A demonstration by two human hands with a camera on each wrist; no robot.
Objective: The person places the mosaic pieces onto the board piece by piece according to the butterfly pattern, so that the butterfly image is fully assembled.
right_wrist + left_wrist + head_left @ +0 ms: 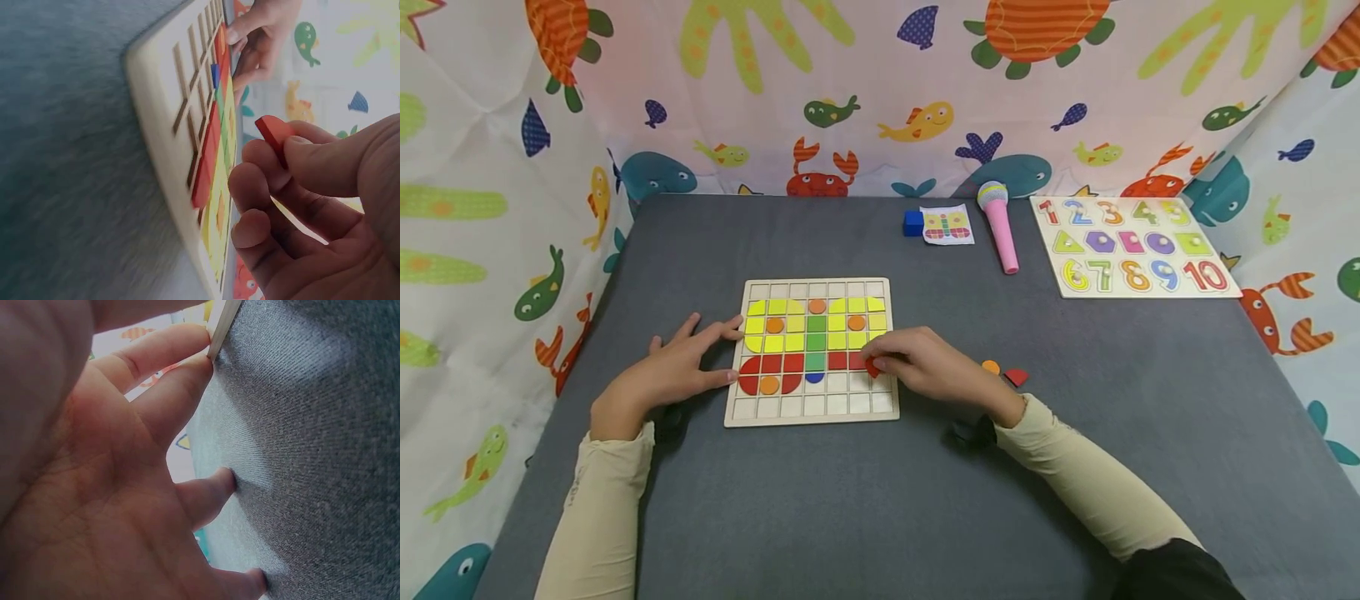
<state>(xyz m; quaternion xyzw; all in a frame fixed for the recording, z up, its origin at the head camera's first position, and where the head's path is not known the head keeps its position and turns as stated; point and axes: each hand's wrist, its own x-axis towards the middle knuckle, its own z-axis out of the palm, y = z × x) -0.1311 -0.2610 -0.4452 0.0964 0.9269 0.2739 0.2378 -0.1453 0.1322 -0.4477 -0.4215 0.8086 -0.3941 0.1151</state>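
Observation:
A wooden grid board (812, 420) lies flat, partly filled with yellow, green, red, orange and blue tiles in a butterfly pattern. My left hand (662, 373) is at its left side, fingers spread. The left thumb and index fingertip touch the board's edge (220, 331), while other fingertips rest on the cloth. Over the board's right side, my right hand (925, 367) pinches a red tile with a rounded edge (273, 132) between thumb and fingers. It is held just above the board, near the right end of the red row (837, 361).
Right of my right hand lie an orange round tile (991, 367) and a red tile (1017, 377). Farther back are a blue block (913, 223), a butterfly pattern card (947, 226), a pink toy microphone (1000, 229) and a number-and-shape puzzle board (1138, 292). A sea-animal curtain (865, 50) borders the table.

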